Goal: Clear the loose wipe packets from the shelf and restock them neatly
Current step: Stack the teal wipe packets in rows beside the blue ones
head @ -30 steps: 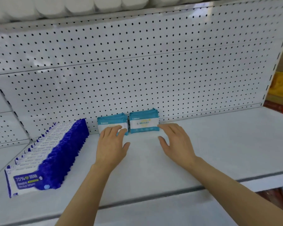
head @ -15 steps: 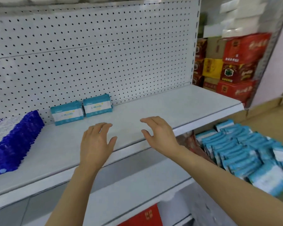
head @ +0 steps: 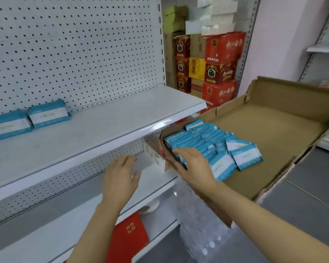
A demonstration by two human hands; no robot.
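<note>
Your right hand (head: 195, 167), lower centre, lies on the near end of the teal wipe packets (head: 207, 143) packed in the cardboard box (head: 285, 130) at centre right; whether its fingers pinch a packet, you cannot tell. Your left hand (head: 121, 177) hovers released, fingers spread, holding nothing, below the shelf (head: 103, 130) edge. Two shelved packets (head: 29, 119) stand at the left against the pegboard (head: 74, 44).

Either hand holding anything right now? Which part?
Left hand: open, holding nothing. Right hand rests on the teal wipe packets in the cardboard box; grip cannot be told.
</note>
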